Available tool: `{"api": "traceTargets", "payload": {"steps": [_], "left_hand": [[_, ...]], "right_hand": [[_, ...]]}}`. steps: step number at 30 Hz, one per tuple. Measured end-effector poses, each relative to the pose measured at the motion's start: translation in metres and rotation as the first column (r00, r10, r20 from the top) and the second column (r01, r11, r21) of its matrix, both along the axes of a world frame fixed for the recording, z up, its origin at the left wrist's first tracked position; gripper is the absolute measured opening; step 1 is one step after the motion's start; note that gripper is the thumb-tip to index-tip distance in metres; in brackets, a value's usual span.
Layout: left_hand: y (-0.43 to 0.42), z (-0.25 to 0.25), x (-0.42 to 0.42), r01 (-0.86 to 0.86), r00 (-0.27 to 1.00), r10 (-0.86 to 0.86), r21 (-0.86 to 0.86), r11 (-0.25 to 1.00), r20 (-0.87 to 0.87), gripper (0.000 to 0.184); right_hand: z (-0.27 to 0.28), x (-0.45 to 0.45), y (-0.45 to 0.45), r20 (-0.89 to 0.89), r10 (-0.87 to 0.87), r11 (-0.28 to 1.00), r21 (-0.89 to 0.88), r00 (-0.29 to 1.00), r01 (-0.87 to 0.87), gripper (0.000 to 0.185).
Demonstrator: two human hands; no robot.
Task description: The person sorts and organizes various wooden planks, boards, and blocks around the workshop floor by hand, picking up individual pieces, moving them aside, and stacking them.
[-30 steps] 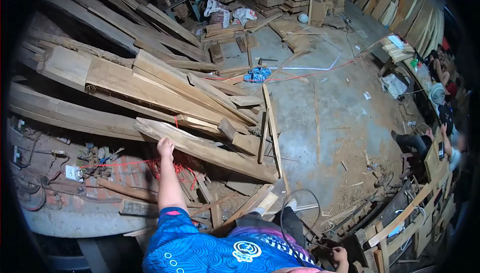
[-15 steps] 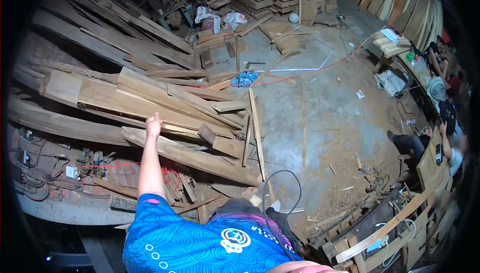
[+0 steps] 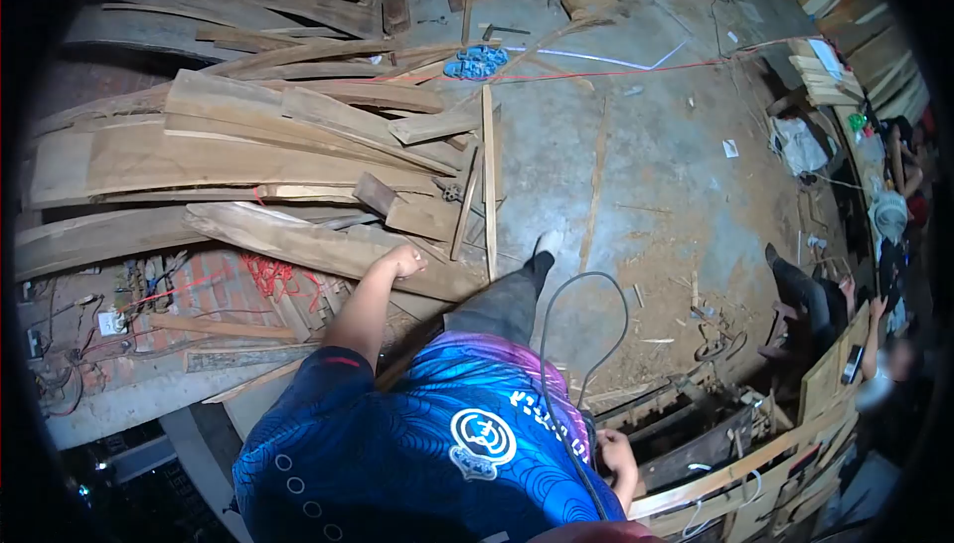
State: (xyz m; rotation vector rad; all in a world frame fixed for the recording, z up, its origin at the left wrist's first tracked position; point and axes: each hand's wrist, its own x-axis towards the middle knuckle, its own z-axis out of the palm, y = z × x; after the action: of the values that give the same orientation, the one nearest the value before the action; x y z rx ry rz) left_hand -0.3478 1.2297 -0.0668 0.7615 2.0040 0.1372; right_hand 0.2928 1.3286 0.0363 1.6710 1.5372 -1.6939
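Note:
My left hand (image 3: pixel 399 262) is loosely closed in front of my body, above the near end of a rough-edged plank (image 3: pixel 298 243); nothing shows in it, and I cannot tell whether it touches the wood. Low beside my right hip, my right hand (image 3: pixel 616 452) has curled fingers, partly hidden, and what they hold, if anything, cannot be made out. Beyond the left hand lies a stack of wide boards (image 3: pixel 238 157). A short wood block (image 3: pixel 422 215) rests at the stack's right end, beside a long thin strip (image 3: pixel 489 180).
Red cord (image 3: pixel 273 275) lies tangled on the brick floor at left. Blue sandals (image 3: pixel 477 62) sit on the concrete floor (image 3: pixel 646 155). A dark cable loop (image 3: pixel 586 280) hangs before my body. At right, another person's leg (image 3: pixel 800 290) is near a workbench with wood (image 3: pixel 835 374).
My left hand has come off the board stack, back toward my body and right. My right hand has come into view by my hip. The view has tilted down, and one foot is forward.

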Motion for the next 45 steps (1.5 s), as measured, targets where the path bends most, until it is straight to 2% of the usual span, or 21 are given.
{"api": "traceTargets", "payload": {"steps": [2,3,7,9,13,15,18,21,23,24,25,26,27,28,29,32,34,36,38,42,45], "left_hand": [[0.035,-0.022,-0.026,-0.048,0.999,0.046,-0.235,0.971,-0.014,0.027],[0.055,-0.043,-0.04,0.029,0.999,-0.031,-0.142,0.989,-0.009,0.024],[0.165,-0.096,-0.088,0.186,0.94,-0.126,0.166,0.968,-0.318,0.023],[0.241,-0.067,-0.101,-0.149,0.988,0.144,0.093,0.984,0.061,0.027],[0.346,0.019,-0.134,-0.213,0.977,0.177,0.448,0.868,0.122,0.02],[0.368,0.03,-0.162,-0.388,0.914,0.252,0.512,0.766,0.317,0.021],[0.369,0.029,-0.202,-0.262,0.938,0.347,0.647,0.716,-0.004,0.025],[0.337,0.007,-0.219,-0.724,0.683,0.703,0.318,0.613,0.201,0.028],[0.276,-0.033,-0.217,-0.592,0.787,0.604,0.121,0.797,-0.125,0.027],[0.201,-0.112,-0.211,-0.013,0.764,0.079,0.107,0.994,-0.641,0.027],[0.168,-0.096,-0.19,0.382,0.706,-0.163,0.177,0.907,-0.689,0.032],[0.189,-0.06,-0.171,0.095,0.981,-0.16,-0.446,0.89,-0.109,0.037],[0.159,-0.066,-0.144,-0.489,0.87,0.491,-0.05,0.871,0.042,0.042],[0.181,-0.038,-0.142,-0.54,0.793,0.609,-0.472,0.697,-0.008,0.061],[0.217,-0.011,-0.13,-0.732,0.543,0.829,-0.561,0.387,-0.136,0.08],[0.259,-0.006,-0.135,-0.793,0.528,0.847,-0.391,0.467,-0.059,0.096],[0.306,-0.009,-0.147,-0.861,0.48,0.877,-0.2,0.468,-0.011,0.053],[0.344,-0.03,-0.174,-0.57,0.821,0.568,-0.03,0.821,-0.048,0.041],[0.389,-0.049,-0.212,-0.48,0.877,0.48,-0.018,0.877,-0.025,0.038],[0.472,-0.036,-0.296,-0.755,0.656,0.751,0.071,0.652,0.074,0.048],[0.461,-0.062,-0.34,-0.555,0.786,0.612,0.335,0.762,-0.091,0.04]], "right_hand": [[-0.004,-0.017,0.064,-0.066,-0.141,0.989,0.028,0.988,0.143,0.018],[-0.013,-0.026,0.098,-0.034,-0.262,0.965,-0.03,0.964,0.261,0.02],[-0.042,-0.075,0.236,0.215,0.036,0.897,0.424,0.976,-0.126,0.025],[-0.027,-0.116,0.303,0.2,0.142,0.89,0.403,0.969,-0.214,0.028],[-0.029,-0.158,0.406,-0.005,-0.132,0.962,0.239,0.991,0.13,0.026],[-0.028,-0.184,0.452,0.11,0.059,0.925,0.368,0.992,-0.096,0.021],[-0.035,-0.227,0.514,0.24,0.297,0.865,0.343,0.924,-0.367,0.025],[-0.057,-0.281,0.586,0.218,0.366,0.899,0.169,0.905,-0.405,0.028],[-0.068,-0.336,0.642,0.1,0.332,0.921,0.182,0.938,-0.345,0.028],[-0.09,-0.35,0.672,0.081,0.386,0.871,0.295,0.919,-0.392,0.028],[-0.084,-0.384,0.701,0.109,0.473,0.798,0.367,0.874,-0.478,0.028],[-0.089,-0.408,0.731,0.16,0.558,0.702,0.433,0.814,-0.566,0.027],[-0.082,-0.442,0.76,0.171,0.586,0.683,0.421,0.792,-0.596,0.027],[-0.077,-0.481,0.789,0.178,0.614,0.661,0.416,0.769,-0.625,0.027],[-0.092,-0.505,0.819,0.13,0.664,0.583,0.527,0.736,-0.618,0.027],[-0.075,-0.609,0.891,0.104,0.741,0.483,0.604,0.664,-0.634,0.025],[-0.072,-0.671,0.932,0.094,0.786,0.422,0.641,0.611,-0.641,0.025],[-0.051,-0.735,0.949,0.103,0.783,0.413,0.652,0.614,-0.636,0.023],[-0.041,-0.789,0.954,0.102,0.778,0.413,0.662,0.621,-0.626,0.022],[-0.057,-0.851,0.953,0.075,0.835,0.39,0.617,0.545,-0.683,0.023],[-0.055,-0.885,0.952,0.077,0.932,0.294,0.412,0.355,-0.863,0.029]]}}
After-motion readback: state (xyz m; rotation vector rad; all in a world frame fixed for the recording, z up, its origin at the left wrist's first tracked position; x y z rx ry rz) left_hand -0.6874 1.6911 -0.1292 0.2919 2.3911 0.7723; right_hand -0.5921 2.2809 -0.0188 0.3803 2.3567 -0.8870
